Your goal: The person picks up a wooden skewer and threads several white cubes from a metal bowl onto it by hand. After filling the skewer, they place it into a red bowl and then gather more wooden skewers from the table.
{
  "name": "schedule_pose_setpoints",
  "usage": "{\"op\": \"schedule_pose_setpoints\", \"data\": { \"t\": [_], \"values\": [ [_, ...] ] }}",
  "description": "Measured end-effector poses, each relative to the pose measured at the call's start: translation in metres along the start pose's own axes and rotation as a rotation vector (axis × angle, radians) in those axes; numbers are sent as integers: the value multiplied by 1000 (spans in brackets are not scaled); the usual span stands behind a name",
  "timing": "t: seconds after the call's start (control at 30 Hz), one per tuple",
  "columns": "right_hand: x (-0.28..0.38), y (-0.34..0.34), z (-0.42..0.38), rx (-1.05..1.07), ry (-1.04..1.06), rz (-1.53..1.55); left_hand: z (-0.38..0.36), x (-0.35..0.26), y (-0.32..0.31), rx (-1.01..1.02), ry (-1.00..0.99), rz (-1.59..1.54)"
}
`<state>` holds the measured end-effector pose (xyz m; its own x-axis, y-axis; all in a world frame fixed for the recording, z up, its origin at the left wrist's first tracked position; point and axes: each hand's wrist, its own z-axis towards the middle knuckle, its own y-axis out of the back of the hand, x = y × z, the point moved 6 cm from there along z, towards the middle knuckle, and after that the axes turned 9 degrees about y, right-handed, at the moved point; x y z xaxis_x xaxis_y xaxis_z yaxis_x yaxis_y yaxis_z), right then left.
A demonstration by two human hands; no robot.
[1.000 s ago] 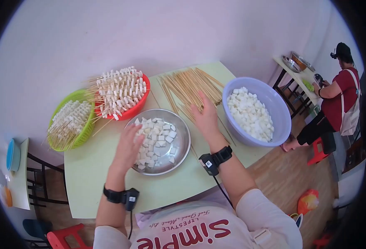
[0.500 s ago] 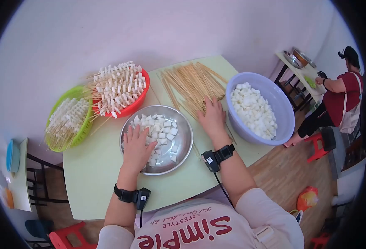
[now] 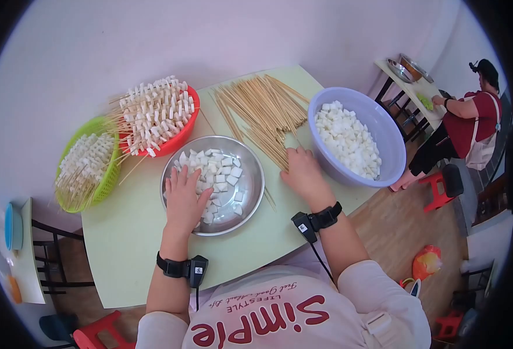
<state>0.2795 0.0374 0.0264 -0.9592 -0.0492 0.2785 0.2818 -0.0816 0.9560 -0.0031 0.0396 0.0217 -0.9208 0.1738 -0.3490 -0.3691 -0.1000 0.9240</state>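
Observation:
My left hand (image 3: pixel 183 198) rests with spread fingers on the left side of a steel bowl (image 3: pixel 243 200), touching the white cubes (image 3: pixel 222 178) in it. My right hand (image 3: pixel 306 175) is at the lower ends of the loose wooden skewers (image 3: pixel 258 104), its fingers curled together; what they hold, if anything, is too small to make out. Right of that hand, a lavender basin (image 3: pixel 391 145) holds a heap of white cubes (image 3: pixel 348 140).
At the left of the table (image 3: pixel 134 244), a red basket (image 3: pixel 182 135) and a green basket (image 3: pixel 112 174) hold loaded skewers. A person (image 3: pixel 474 125) stands at another table on the right. A red stool (image 3: pixel 437 192) is near them.
My right hand has drawn back toward me from the skewers, and its fingers have closed up. My left hand stays over the steel bowl. The whole view has shifted slightly.

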Motion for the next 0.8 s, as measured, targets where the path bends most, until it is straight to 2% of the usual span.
{"op": "schedule_pose_setpoints", "data": {
  "t": [0.17,0.47,0.8],
  "values": [
    [-9,-8,7,19,-2,-83,0,1,1,-13,2,-18],
    [-15,-19,12,67,-91,3,-1,2,1,-21,-1,-50],
    [-20,-10,3,-24,-116,82,-1,2,1,-34,-22,-69]
  ]
}}
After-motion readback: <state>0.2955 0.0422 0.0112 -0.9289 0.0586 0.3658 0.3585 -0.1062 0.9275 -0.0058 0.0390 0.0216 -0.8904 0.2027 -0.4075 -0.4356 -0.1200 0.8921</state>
